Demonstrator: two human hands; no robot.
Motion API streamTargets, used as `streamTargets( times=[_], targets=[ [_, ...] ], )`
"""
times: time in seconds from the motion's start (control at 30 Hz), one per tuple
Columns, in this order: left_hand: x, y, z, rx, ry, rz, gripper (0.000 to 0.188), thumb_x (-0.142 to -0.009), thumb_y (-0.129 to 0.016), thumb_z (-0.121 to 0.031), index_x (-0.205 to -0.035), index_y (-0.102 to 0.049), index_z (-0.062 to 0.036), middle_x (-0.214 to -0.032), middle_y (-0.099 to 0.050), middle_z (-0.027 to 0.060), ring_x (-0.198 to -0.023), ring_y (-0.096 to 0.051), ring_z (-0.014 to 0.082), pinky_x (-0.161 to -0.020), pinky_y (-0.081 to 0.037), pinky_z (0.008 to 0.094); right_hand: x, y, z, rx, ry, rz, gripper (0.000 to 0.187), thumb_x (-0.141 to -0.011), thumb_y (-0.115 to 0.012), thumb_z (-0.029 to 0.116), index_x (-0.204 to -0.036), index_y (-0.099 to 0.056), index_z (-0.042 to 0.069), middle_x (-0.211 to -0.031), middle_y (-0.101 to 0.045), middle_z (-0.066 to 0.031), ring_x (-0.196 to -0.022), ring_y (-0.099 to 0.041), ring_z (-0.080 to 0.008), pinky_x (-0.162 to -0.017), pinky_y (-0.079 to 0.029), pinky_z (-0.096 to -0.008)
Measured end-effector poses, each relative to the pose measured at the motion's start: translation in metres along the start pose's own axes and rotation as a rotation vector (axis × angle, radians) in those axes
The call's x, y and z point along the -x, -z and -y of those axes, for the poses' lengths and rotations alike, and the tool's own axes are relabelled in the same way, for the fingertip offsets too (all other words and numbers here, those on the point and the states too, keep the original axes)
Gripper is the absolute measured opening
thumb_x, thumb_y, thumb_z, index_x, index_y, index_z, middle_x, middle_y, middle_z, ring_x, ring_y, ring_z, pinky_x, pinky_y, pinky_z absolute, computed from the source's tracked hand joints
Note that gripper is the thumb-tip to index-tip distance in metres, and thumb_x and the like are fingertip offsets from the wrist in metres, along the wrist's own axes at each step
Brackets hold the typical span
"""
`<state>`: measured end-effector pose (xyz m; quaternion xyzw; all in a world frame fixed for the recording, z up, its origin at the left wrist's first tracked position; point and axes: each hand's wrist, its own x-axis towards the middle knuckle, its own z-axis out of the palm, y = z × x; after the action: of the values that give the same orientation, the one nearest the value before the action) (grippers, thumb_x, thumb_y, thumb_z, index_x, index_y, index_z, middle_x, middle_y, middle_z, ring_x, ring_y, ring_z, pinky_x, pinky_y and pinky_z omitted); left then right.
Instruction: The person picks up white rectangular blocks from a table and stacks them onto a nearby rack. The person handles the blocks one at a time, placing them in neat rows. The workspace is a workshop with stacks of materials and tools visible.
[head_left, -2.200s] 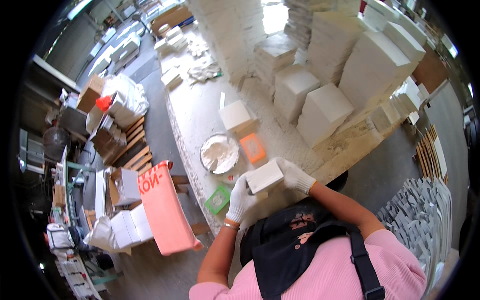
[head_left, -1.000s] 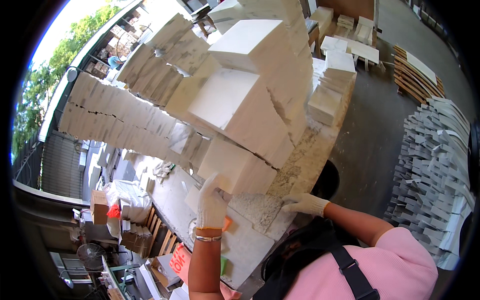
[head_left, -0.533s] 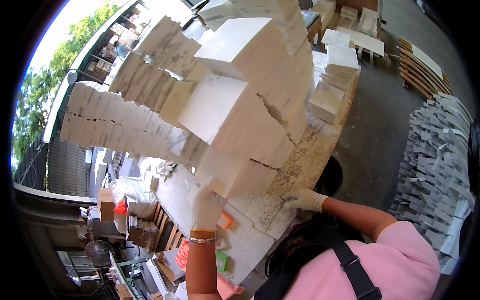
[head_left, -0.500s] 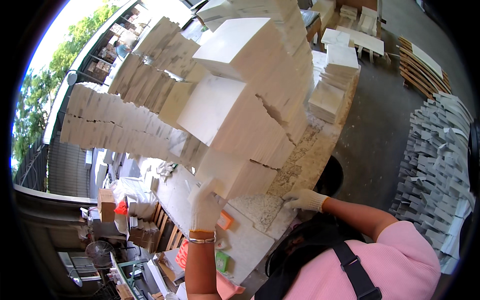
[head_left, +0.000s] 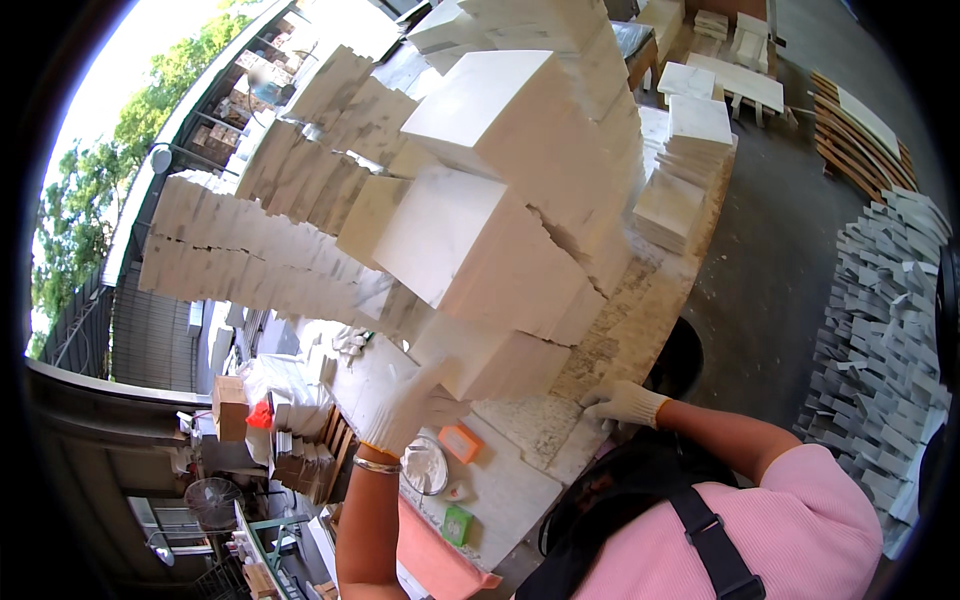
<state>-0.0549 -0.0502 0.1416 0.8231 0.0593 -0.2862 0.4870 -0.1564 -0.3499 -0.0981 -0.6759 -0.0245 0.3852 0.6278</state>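
Note:
My left hand, in a white glove with a metal bracelet at the wrist, is beside the lower near corner of a tall stepped stack of pale marble tiles. Its fingers are stretched toward the stack's lowest tiles, slightly blurred; I cannot tell whether they touch. Nothing shows in it. Below it stands a round bowl of white paste, near an orange box and a green box. My gloved right hand rests at the table's near edge, fingers loosely bent, with no object visible in it.
More tile stacks stand at the left, and smaller tile piles at the table's right edge. A dark bucket sits beside the table. Many grey strips are piled at far right. A salmon-coloured slab lies at the near left.
My left hand has shifted down and left from the stack's corner, its fingers turning rightward. The bowl of white paste has come into sight. The view has moved slightly; my right hand stays put.

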Motion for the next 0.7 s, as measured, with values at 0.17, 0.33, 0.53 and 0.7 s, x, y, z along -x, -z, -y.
streamTargets(
  times=[0.17,0.33,0.53,0.7],
  targets=[
    [-0.002,0.006,-0.021,-0.249,0.157,-0.013,0.055,-0.096,-0.064,-0.051,-0.09,-0.07,0.0035,-0.074,-0.071,0.0069,-0.061,-0.066,0.0138,-0.062,-0.052,0.0247,-0.001,0.001,-0.001,-0.014,-0.022,0.005,0.043,-0.096,-0.064,0.027,-0.132,-0.064,0.004,-0.094,-0.074,-0.0091,-0.074,-0.072,-0.0144,-0.063,-0.057,-0.0295],
    [0.003,-0.001,-0.009,-0.724,0.01,-0.294,0.056,-0.095,-0.063,-0.052,-0.077,-0.073,-0.0003,-0.062,-0.068,0.0066,-0.054,-0.063,0.013,-0.056,-0.049,0.0284,0.001,-0.002,0.0,-0.035,-0.031,-0.002,0.043,-0.094,-0.065,0.029,-0.129,-0.066,0.004,-0.093,-0.073,-0.01,-0.073,-0.072,-0.0157,-0.064,-0.056,-0.0325],
    [0.021,-0.012,-0.053,-0.806,-0.183,-0.578,0.05,-0.092,-0.065,-0.047,-0.068,-0.073,-0.0041,-0.059,-0.067,0.0059,-0.053,-0.063,0.0171,-0.054,-0.047,0.0321,-0.001,0.001,-0.009,-0.019,-0.07,-0.023,0.043,-0.096,-0.065,0.026,-0.134,-0.063,0.005,-0.097,-0.072,-0.0075,-0.077,-0.07,-0.0139,-0.058,-0.055,-0.0283],
    [0.033,-0.006,-0.028,-0.636,-0.593,-0.526,0.071,-0.074,-0.085,-0.031,-0.132,-0.061,0.0006,-0.134,-0.061,0.0236,-0.123,-0.061,0.0312,-0.102,-0.048,0.0375,-0.007,-0.001,-0.012,0.008,-0.054,-0.034,0.04,-0.095,-0.059,0.024,-0.132,-0.066,0.008,-0.092,-0.074,-0.0083,-0.072,-0.072,-0.0149,-0.061,-0.055,-0.0288]
  ],
)
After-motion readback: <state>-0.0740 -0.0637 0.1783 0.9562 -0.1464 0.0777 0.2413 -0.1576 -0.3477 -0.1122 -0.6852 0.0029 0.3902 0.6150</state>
